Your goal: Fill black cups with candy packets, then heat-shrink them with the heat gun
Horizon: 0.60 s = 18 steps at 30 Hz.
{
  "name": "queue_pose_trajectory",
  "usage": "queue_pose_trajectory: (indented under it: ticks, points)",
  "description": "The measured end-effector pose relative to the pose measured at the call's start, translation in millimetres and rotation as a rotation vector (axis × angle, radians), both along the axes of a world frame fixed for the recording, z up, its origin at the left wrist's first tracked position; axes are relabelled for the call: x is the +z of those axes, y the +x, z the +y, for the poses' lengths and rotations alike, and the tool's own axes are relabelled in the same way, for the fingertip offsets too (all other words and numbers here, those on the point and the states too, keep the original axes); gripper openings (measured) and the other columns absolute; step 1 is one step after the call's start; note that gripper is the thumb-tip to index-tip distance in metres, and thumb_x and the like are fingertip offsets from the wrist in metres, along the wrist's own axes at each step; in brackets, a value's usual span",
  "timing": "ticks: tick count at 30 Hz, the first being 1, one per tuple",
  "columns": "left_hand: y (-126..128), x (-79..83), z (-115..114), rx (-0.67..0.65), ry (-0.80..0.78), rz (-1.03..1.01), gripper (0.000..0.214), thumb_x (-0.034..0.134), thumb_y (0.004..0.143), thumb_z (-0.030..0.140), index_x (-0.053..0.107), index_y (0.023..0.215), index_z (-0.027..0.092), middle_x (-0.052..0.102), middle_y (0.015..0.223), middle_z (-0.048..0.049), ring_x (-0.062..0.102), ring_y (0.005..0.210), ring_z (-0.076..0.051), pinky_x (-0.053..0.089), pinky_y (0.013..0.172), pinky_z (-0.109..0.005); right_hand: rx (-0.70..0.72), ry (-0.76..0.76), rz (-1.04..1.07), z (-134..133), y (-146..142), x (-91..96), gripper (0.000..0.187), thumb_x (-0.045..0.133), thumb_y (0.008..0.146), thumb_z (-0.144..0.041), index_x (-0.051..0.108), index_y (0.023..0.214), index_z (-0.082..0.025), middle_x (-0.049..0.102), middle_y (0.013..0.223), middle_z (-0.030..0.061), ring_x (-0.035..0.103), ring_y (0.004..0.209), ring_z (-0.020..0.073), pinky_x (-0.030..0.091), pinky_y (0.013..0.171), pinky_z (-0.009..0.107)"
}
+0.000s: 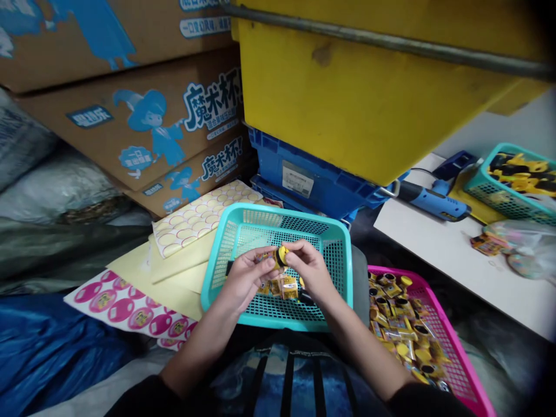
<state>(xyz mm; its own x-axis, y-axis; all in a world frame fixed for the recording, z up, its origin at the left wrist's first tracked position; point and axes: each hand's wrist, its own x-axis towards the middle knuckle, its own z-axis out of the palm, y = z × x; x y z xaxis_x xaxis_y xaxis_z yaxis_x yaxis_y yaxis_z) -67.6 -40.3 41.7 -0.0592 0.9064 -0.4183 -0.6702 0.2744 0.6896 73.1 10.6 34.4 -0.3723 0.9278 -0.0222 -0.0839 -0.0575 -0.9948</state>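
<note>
Hands met near the middle of the frame, and from my distant post I saw both occupied: the left hand point(247, 277) gripped a small container point(279, 257) by its body, while the right hand point(311, 271) pinched its yellow cap point(284, 254). I judged that an uneven push on the cap could set it crooked, and that a slack left grip could let the body twist. A slip seemed a minor risk, since the container was above the teal basket point(286, 212), but it could have dropped among the loose pieces point(288, 286) there.

The container looked glossy, with a yellow-and-brown printed body and a black band next to the cap. It lay tilted, capped end toward the right; fingers covered much of it, so I could not tell whether the cap sat fully home.

Farther out, at the lower right, a pink basket point(455, 341) held similar containers point(402, 324). At the right of the frame, a blue tool point(434, 201) rested on the white counter point(428, 243).
</note>
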Motion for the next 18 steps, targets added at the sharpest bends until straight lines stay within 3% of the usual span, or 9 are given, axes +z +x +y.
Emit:
queue_pose_trajectory:
  ticks: [2,4,7,12,14,18]
  points:
    - [1,0.6,0,-0.037,-0.005,0.01,0.035,0.087,0.052,0.022,0.073,0.083,0.018,0.074,0.081,-0.0024,0.067,0.063,-0.011,0.058,0.064,-0.021,-0.027,-0.063,-0.018,5,3,-1.8,0.036,0.059,0.081,-0.056,0.063,0.084,-0.02,0.063,0.081,0.0035,0.058,0.074,0.0164,0.048,0.07,0.03]
    - [2,-0.6,1,-0.035,0.008,0.025,0.033,0.086,0.054,0.023,0.073,0.085,0.018,0.074,0.085,-0.0028,0.068,0.066,-0.011,0.058,0.066,-0.021,-0.008,-0.165,0.065,10,7,-4.6,0.045,0.046,0.087,-0.06,0.063,0.099,-0.021,0.063,0.079,0.0043,0.058,0.073,0.0172,0.048,0.069,0.031]
    - [4,-4.7,2,-0.038,0.024,0.028,0.032,0.085,0.057,0.023,0.073,0.086,0.019,0.074,0.096,-0.0035,0.069,0.072,-0.012,0.058,0.067,-0.021,0.153,-0.347,0.25,15,11,-8.0,0.051,0.037,0.091,-0.06,0.059,0.115,-0.02,0.065,0.087,0.0074,0.061,0.081,0.0195,0.049,0.07,0.033]
    - [4,-7.0,3,-0.062,0.003,0.03,0.035,0.087,0.053,0.02,0.073,0.084,0.019,0.073,0.085,-0.0013,0.068,0.07,-0.012,0.057,0.065,-0.02,0.325,-0.389,0.319,18,20,-7.5,0.033,0.051,0.089,-0.048,0.065,0.101,-0.021,0.06,0.117,0.0074,0.058,0.102,0.0196,0.046,0.089,0.036]
    - [4,-4.8,4,-0.073,0.025,0.055,0.034,0.087,0.052,0.019,0.073,0.084,0.018,0.073,0.083,-0.0011,0.068,0.07,-0.012,0.057,0.065,-0.022,0.401,-0.381,0.341,18,25,-6.1,0.026,0.062,0.084,-0.04,0.065,0.102,-0.022,0.061,0.112,0.0057,0.057,0.099,0.017,0.046,0.088,0.033]
    - [4,-1.1,6,-0.104,0.106,0.129,0.031,0.086,0.053,0.016,0.073,0.082,0.018,0.073,0.086,-0.0012,0.067,0.074,-0.012,0.056,0.069,-0.023,0.468,-0.383,0.4,16,30,-6.0,0.034,0.076,0.074,-0.026,0.062,0.105,-0.023,0.059,0.101,0.0023,0.056,0.089,0.0113,0.046,0.08,0.024]
